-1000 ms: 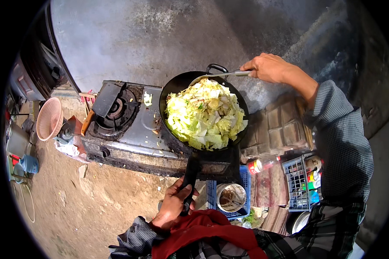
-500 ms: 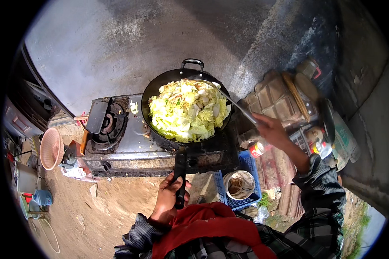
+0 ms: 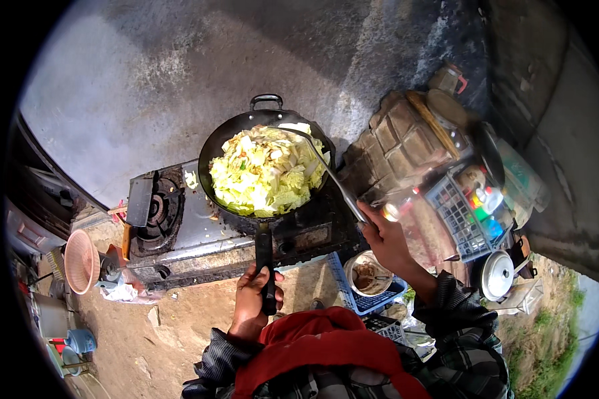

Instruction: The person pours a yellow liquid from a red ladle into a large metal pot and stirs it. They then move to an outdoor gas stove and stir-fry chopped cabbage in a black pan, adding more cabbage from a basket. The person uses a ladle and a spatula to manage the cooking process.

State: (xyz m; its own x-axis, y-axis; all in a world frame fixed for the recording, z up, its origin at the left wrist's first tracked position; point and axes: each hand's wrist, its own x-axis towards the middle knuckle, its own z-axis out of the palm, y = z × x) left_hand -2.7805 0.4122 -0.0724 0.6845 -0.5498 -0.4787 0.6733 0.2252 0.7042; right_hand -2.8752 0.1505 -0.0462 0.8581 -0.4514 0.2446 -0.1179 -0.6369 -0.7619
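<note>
Gripping 1 wok handle point(image 3: 264, 253) is the left hand point(image 3: 251, 296); the right hand point(image 3: 384, 243) grasps 1 long utensil point(image 3: 348, 198).

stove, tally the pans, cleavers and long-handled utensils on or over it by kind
Pan: 1
Cleaver: 1
Long-handled utensil: 1
Total: 3

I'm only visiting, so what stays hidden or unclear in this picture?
All in the head view:
Wok: its bottom is hidden by heaped cabbage.
Metal utensil: its far end is lost among the cabbage.
White lid: it hides whatever lies beneath.
Bottles in the right-hand blue crate: too blurred to tell their contents.
</note>
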